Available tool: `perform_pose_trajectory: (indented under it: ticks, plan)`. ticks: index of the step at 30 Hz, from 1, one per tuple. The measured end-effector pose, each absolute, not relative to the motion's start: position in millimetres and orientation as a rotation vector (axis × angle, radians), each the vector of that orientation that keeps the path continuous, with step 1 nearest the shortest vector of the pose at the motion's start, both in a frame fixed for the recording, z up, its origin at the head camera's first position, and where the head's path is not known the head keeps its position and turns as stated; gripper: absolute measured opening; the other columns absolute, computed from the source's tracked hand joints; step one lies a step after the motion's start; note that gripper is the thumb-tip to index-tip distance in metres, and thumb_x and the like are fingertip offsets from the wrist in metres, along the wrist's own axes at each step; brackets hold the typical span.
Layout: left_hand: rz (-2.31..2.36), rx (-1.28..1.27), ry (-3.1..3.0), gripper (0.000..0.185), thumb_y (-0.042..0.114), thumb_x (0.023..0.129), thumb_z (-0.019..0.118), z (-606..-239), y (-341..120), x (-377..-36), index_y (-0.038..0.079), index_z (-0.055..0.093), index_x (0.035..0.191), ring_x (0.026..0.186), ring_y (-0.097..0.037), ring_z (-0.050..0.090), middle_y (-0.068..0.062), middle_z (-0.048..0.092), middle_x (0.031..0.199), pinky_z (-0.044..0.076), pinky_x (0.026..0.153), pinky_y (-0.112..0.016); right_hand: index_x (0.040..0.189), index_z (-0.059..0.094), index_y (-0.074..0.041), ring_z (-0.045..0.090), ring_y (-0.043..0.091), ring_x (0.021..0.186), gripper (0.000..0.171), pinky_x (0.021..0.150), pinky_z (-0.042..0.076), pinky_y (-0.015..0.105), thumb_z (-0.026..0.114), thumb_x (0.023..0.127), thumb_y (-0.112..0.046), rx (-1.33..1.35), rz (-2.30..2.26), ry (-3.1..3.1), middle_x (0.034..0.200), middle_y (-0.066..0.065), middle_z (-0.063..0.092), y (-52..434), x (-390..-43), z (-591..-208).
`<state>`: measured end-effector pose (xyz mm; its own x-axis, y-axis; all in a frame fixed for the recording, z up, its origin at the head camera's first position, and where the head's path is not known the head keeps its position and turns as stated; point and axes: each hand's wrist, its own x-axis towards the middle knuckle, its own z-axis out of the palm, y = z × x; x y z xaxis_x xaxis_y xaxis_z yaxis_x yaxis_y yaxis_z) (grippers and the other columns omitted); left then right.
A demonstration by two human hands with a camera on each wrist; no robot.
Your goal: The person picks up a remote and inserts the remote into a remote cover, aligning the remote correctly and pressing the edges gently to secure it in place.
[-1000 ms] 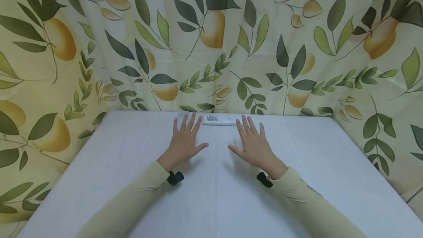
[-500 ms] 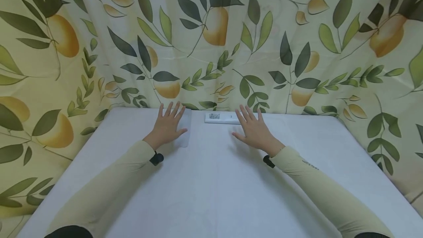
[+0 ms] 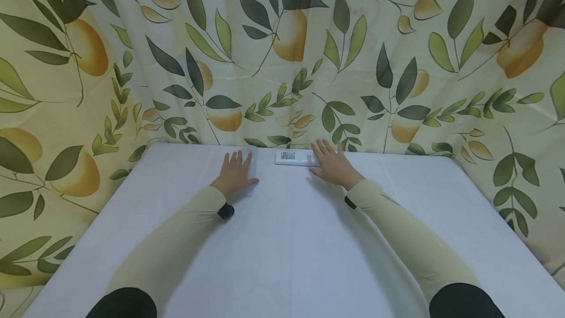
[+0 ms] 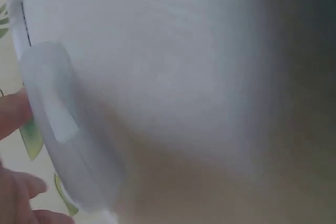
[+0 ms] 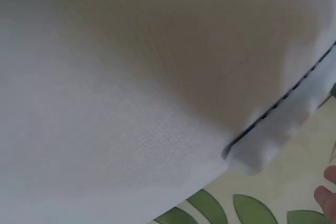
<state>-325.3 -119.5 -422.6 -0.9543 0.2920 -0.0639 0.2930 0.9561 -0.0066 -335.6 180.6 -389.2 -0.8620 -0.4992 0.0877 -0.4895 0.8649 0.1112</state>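
Matt, finely textured and faintly creased like cloth across the bench [image 3: 282, 244]; soft, dull fabric at the curtain [image 3: 265, 80]; translucent, smooth and plastic-looking at the sheet [image 4: 84, 156]; smooth, faintly shiny white on the strip [image 3: 303, 158]; matt, wrinkled cloth along the sleeves [image 3: 174, 232].

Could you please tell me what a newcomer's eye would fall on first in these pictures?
Most likely the fruit-and-leaf curtain filling the background behind the white table. Next, near the table's far edge, the left hand partly hiding a translucent sheet, and the right hand hiding one end of a slim white labelled box.
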Motion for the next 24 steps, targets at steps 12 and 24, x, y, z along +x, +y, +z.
perform_pose_trajectory:
  ticks: [12, 24]
  plan:
    - [0.112, 0.454, 2.909, 0.083, 0.051, 0.091, 0.051, -423, -118, -332, 0.005, 0.015, 0.15, 0.137, -0.044, 0.029, -0.03, 0.018, 0.152, 0.022, 0.113, -0.054, 0.146, 0.028, -0.002, 0.026, 0.041, 0.14, 0.068, 0.108, 0.011, 0.069, 0.051, 0.094, -0.039, 0.815, -0.2, -2.97, 0.15, 0.021, 0.031, 180, -362, -407]
    - [0.135, 0.607, 2.868, 0.077, 0.039, 0.091, 0.055, -418, -121, -332, 0.007, 0.018, 0.15, 0.142, -0.039, 0.022, -0.026, 0.014, 0.154, 0.019, 0.115, -0.05, 0.145, 0.031, -0.002, 0.044, 0.042, 0.128, 0.05, 0.106, 0.016, 0.07, 0.043, 0.099, -0.018, 0.871, -0.245, -3.023, 0.141, 0.023, 0.043, 175, -374, -413]
